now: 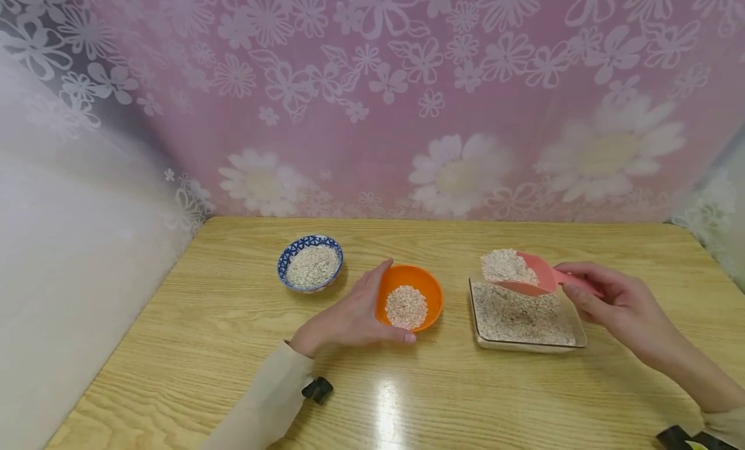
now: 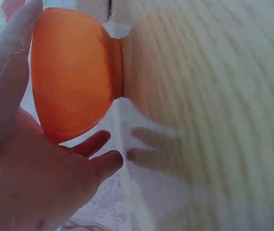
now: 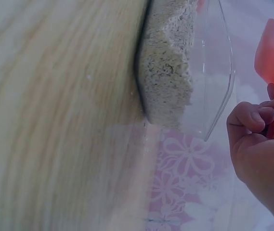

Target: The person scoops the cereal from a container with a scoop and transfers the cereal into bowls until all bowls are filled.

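My left hand (image 1: 356,313) holds the side of an orange bowl (image 1: 429,289), its thumb at the near side and its fingers at the far side. A small heap of oat flakes (image 1: 406,307) lies in that bowl. The left wrist view shows the bowl (image 2: 71,72) standing upright on its foot. In my right hand (image 1: 625,304) is the handle of a pink scoop (image 1: 546,273), loaded with oat flakes. The scoop is raised over a clear rectangular container (image 1: 526,346) of oat flakes; the right wrist view shows the scoop (image 3: 273,53) apart from the container.
A blue-and-white patterned bowl (image 1: 284,261) with oat flakes stands to the left, behind my left hand. Everything stands on a wooden table (image 1: 233,333). A pink flowered cloth (image 1: 349,139) hangs along its back edge.
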### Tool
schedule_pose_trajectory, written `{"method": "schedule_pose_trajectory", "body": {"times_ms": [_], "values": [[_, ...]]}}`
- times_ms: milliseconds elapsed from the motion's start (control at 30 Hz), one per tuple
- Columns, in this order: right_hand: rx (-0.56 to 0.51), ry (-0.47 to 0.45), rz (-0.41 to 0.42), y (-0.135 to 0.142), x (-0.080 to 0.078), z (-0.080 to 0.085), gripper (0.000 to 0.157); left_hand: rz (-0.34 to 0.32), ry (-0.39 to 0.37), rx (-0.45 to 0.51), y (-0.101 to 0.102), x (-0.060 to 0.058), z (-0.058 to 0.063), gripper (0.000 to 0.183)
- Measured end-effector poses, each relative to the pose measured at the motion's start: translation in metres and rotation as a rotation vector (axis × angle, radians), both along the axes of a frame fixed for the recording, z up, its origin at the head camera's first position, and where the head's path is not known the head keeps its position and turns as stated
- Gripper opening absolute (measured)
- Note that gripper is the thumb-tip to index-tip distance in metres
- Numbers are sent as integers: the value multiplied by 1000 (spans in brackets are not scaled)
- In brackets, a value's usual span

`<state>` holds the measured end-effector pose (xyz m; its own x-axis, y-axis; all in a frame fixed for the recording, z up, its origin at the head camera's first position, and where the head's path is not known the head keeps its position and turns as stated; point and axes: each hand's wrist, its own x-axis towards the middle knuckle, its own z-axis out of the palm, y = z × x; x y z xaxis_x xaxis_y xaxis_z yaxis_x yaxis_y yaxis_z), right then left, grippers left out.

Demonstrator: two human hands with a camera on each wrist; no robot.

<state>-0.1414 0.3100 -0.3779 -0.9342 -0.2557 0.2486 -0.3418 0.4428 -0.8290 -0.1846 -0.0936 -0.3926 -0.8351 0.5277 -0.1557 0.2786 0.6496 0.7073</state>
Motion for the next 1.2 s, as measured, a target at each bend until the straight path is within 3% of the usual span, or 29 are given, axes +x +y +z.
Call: {"method": "schedule_pose_trajectory", "body": {"times_ms": [400, 833, 1200], "values": [[94, -17, -15, -23, -11, 16, 30, -2, -23, 34, 1, -5, -5, 126], [187, 7, 32, -54, -23, 22, 25, 4, -36, 34, 1, -4, -3, 124], [250, 14, 123, -83, -28, 32, 23, -5, -45, 50, 0, -6, -4, 125]]}}
